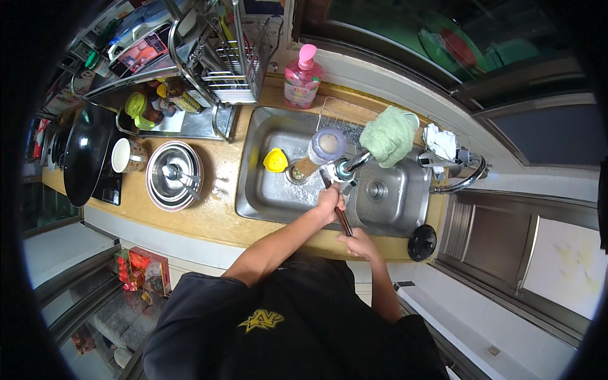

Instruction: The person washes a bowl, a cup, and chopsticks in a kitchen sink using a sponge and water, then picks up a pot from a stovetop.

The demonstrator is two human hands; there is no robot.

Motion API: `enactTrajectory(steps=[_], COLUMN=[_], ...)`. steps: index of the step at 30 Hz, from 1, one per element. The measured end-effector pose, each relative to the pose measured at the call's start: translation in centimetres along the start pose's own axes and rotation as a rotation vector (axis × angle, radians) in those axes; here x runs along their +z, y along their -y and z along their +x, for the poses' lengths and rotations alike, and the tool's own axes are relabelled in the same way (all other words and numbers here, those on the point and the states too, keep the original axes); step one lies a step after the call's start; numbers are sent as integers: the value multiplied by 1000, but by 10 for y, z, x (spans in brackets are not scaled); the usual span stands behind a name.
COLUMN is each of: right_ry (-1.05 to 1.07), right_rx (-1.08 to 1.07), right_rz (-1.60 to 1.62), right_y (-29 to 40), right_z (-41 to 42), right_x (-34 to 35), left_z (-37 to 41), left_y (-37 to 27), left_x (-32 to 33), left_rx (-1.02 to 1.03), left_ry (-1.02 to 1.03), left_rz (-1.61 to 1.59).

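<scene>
Over the double-bowl steel sink, my left hand is closed around a utensil with a dark brown handle, just below the faucet head. My right hand grips the near end of the same handle. The utensil's far end is mostly covered by the faucet and my left hand, so its kind is unclear. Just beyond, a clear plastic container with a pale purple rim stands in the left bowl beside a drain strainer. A small yellow cup-like piece lies left of it.
A green cloth drapes over the faucet neck. Behind the sink stands a pink soap bottle. To the left are nested bowls, a mug, a black wok and a metal rack. A black lid lies at right.
</scene>
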State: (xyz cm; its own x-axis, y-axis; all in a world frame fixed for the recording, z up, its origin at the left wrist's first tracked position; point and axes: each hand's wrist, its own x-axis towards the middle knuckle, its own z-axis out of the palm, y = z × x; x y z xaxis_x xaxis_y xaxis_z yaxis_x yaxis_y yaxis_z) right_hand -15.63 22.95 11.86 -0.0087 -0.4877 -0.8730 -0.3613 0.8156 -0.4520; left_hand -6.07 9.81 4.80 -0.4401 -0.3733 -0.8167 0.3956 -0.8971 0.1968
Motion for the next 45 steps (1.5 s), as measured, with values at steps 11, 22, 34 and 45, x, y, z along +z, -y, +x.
enactTrajectory(steps=[11, 22, 34, 45], right_ry=[-682, -501, -198, -434], right_rx=[-479, -302, 21, 191], right_rz=[896, 395, -248, -744], right_y=[16, 18, 83, 113], right_z=[152, 92, 25, 64], right_x=[-223, -138, 6, -8], left_z=[-17, 5, -17, -41], left_y=[-10, -50, -76, -133], left_x=[18, -16, -18, -108], left_rx=[-139, -11, 282, -109], left_ry=[105, -43, 65, 188], left_rz=[29, -150, -305, 1346])
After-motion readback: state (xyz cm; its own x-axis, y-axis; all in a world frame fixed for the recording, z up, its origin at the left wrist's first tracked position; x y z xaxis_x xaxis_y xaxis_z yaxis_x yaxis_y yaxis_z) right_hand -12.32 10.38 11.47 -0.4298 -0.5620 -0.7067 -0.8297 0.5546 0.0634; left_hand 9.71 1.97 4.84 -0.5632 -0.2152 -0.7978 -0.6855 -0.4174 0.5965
